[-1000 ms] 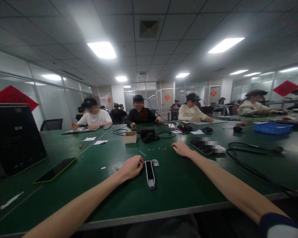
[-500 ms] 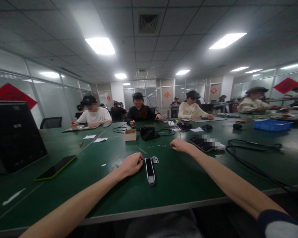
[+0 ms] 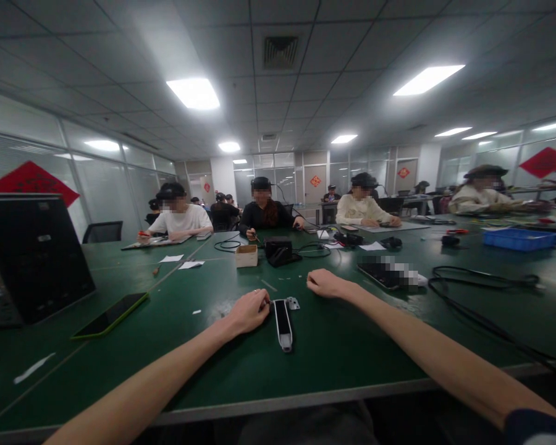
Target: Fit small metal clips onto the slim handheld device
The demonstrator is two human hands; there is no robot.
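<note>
A narrow white-framed part with a black strip lies on the green tabletop in front of me, its tapered end toward me. A small metal bracket with holes sticks out at its far right corner. My left hand rests at the part's far left corner, fingers curled and fingertips against its edge; the hand hides the exact contact. Beyond the part and to its right, my right hand is low over the table with fingers curled together. Whatever its fingertips hold, if anything, is hidden. Tiny light pieces lie just left of it.
A phone with a green edge and a black computer case stand left. Ahead are a small open box and a black device. Right are a dark phone-like object, black cables and a blue tray. Several people sit opposite.
My right hand has moved left and a little closer to me, toward the tiny pieces. My left hand and the white-framed part keep their places; the view has shifted slightly.
</note>
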